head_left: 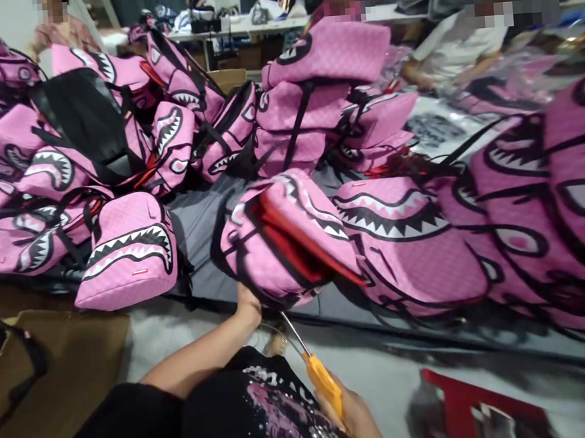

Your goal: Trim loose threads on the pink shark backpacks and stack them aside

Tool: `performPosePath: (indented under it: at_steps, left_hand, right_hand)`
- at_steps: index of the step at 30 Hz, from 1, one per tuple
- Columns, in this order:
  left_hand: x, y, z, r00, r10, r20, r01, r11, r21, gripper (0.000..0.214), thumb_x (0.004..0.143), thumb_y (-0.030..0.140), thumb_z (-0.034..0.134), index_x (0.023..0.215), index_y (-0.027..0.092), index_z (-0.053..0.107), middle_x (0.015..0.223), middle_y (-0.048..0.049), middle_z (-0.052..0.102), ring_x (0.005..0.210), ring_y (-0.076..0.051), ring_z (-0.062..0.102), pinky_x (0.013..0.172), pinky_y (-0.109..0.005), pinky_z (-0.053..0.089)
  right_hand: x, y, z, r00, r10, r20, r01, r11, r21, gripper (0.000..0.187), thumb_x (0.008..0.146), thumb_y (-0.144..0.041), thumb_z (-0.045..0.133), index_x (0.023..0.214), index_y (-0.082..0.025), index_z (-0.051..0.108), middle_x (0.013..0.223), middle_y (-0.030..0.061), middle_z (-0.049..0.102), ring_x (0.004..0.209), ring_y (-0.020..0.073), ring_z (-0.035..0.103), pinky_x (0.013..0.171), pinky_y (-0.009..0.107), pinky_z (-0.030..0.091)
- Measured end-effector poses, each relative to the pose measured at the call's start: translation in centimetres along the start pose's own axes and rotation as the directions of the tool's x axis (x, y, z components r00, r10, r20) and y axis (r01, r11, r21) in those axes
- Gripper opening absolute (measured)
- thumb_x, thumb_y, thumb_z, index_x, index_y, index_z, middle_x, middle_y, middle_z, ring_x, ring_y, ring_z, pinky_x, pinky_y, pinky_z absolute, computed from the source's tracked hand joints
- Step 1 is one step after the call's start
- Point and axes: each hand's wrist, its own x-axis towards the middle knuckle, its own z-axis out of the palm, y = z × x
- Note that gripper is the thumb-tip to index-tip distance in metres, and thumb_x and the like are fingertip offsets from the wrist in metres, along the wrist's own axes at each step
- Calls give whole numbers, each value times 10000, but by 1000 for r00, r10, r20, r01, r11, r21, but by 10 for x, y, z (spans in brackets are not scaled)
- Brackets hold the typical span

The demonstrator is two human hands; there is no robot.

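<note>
Tilted at the table's front edge is a pink backpack (279, 246) with a shark-mouth print, its red-lined opening gaping to the right. My left hand (249, 306) holds this backpack from below at its near left corner; the fingers are hidden behind it. Low in the view, my right hand (353, 411) is closed around the orange handle of a tool (324, 382) with a thin metal shaft. The shaft points up toward the underside of the backpack, and I cannot tell whether its tip touches.
Another pink backpack (129, 254) lies to the left, and one more (414, 244) rests at the right. Stacked backpacks (299, 105) stand behind on the grey-covered table (196, 232). A cardboard box (76, 347) is at lower left, a red stool-like object (485, 399) at lower right. Several people are across the table.
</note>
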Motion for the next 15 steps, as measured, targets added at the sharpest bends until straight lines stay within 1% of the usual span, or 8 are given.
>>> performPosePath:
  at_steps: [2, 4, 6, 8, 10, 11, 13, 15]
  left_hand:
    - [-16, -24, -17, 984, -131, 124, 100, 967, 234, 300, 814, 446, 618, 985, 209, 685, 841, -62, 729, 820, -219, 685, 743, -358, 557]
    - [-33, -42, -36, 952, -223, 208, 110, 887, 449, 236, 799, 427, 644, 864, 209, 707, 792, -63, 729, 829, -244, 690, 789, -400, 556]
    - [-42, -49, -52, 942, -166, 293, -66, 761, 646, 198, 778, 386, 685, 875, 218, 727, 911, -79, 744, 961, -273, 678, 910, -432, 522]
    - [-35, -44, -59, 900, 53, 432, -397, 509, 764, 410, 751, 343, 733, 1140, 222, 692, 1256, -126, 658, 1236, -316, 555, 1071, -481, 412]
    - [-11, -35, -54, 754, 183, 631, -654, 117, 748, 735, 723, 276, 764, 1408, 216, 502, 1534, -149, 391, 1444, -342, 306, 1171, -539, 251]
    - [5, -29, -47, 691, 173, 702, -710, -21, 704, 825, 704, 210, 763, 1460, 207, 432, 1579, -148, 301, 1477, -350, 222, 1187, -562, 191]
    - [37, -14, -28, 636, 66, 769, -757, -141, 638, 788, 707, 74, 680, 1449, 202, 448, 1556, -124, 356, 1461, -321, 282, 1191, -526, 211]
    - [61, 7, -5, 675, 42, 737, -728, -128, 674, 657, 744, 16, 566, 1374, 201, 543, 1430, -96, 538, 1339, -253, 490, 1134, -408, 351]
  right_hand:
    - [-3, 10, -6, 994, 109, 25, -110, 994, 13, 504, 908, -543, 431, 1095, -140, 667, 665, 49, 677, 568, 199, 648, 611, 268, 536]
    - [0, 21, -10, 972, 219, 84, -220, 976, 3, 501, 872, -573, 433, 1000, -154, 675, 638, 56, 667, 578, 235, 653, 613, 310, 542]
    - [4, 29, -10, 944, 298, 139, -300, 954, -10, 499, 851, -597, 427, 972, -173, 660, 653, 66, 674, 611, 263, 666, 626, 342, 542]
    - [6, 33, -7, 920, 348, 181, -353, 936, -7, 503, 839, -619, 426, 990, -190, 642, 688, 73, 685, 647, 280, 675, 642, 360, 539]
    - [5, 32, -3, 909, 367, 199, -376, 926, 10, 515, 826, -641, 436, 1021, -205, 628, 718, 75, 693, 665, 287, 679, 648, 367, 533]
    - [4, 30, -2, 908, 371, 193, -382, 924, 22, 523, 822, -647, 443, 1044, -208, 622, 732, 76, 696, 668, 286, 679, 647, 366, 528]
    - [0, 25, -1, 912, 383, 145, -393, 919, 43, 542, 810, -651, 461, 1081, -205, 608, 740, 74, 696, 655, 280, 673, 633, 360, 518]
    - [-3, 17, -3, 909, 411, 64, -415, 907, 69, 523, 815, -645, 457, 1057, -206, 607, 722, 66, 688, 636, 264, 660, 627, 350, 510]
